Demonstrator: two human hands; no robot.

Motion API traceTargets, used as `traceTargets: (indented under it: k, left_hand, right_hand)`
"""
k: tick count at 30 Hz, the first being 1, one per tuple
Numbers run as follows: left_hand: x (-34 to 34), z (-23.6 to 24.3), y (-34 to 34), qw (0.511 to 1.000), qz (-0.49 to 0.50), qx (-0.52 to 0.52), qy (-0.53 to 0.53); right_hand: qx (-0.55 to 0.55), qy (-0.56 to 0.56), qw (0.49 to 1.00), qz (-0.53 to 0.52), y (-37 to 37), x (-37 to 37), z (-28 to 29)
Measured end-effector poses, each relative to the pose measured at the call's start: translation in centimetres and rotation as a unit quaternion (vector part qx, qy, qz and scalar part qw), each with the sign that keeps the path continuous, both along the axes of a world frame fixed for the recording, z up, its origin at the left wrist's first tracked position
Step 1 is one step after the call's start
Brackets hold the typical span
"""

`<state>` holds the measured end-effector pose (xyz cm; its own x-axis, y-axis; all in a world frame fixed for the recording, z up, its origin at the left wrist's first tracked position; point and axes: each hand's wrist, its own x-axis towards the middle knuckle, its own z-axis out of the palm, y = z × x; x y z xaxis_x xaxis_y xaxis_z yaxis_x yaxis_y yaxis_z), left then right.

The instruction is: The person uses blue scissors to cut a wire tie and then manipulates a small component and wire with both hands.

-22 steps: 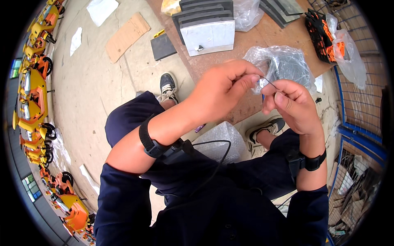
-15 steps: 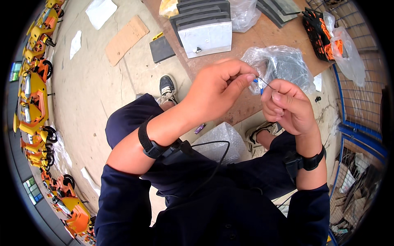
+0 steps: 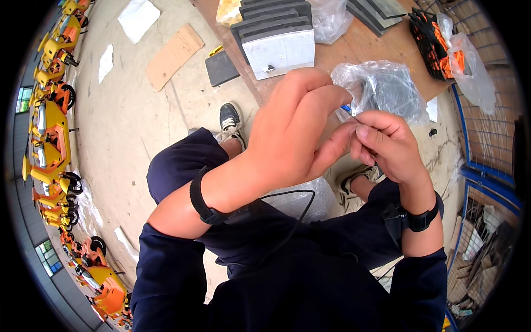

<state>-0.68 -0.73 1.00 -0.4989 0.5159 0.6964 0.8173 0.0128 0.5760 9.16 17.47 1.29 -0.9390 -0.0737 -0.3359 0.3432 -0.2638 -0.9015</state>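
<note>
Both my hands meet in front of me, over the near edge of the brown work table. My right hand is closed, its thumb and forefinger pinching a thin dark wire. My left hand is curled, its thumb reaching the right fingertips and its forefinger bent above them. A small blue piece shows just under the left forefinger. What the left fingers hold is mostly hidden behind the hand. Beyond the hands lies a clear plastic bag with a dark flat panel inside.
A row of dark panels stands behind a pale panel on the table. An orange-and-black basket sits at right, beside a blue-framed wire cage. Bubble wrap lies between my legs. Yellow scooters line the left.
My left hand has turned and lifted its forefinger, and its thumb has come down to my right fingertips. Less of the wire and blue piece shows. The right hand has barely moved.
</note>
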Motion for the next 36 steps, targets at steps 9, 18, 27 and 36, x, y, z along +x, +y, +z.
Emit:
traceTargets:
  k: [9,18,27,36]
  left_hand:
    - [0.4,-1.3,-0.2,0.988,-0.079,-0.129,0.019]
    - [0.6,-1.2,-0.7,0.965,-0.09,-0.235,0.078]
    - [0.4,-1.4,-0.8,0.963,-0.068,-0.254,0.065]
    - [0.5,-2.1,-0.9,0.95,-0.119,-0.288,-0.034]
  right_hand:
    - [0.04,-0.016,0.998,0.046,-0.5,0.6,0.3]
    - [0.135,0.073,0.985,0.076,-1.1,1.0,-0.8]
    - [0.281,0.082,0.954,0.07,-1.9,0.6,0.2]
    - [0.319,0.06,0.942,0.089,-1.8,0.6,0.1]
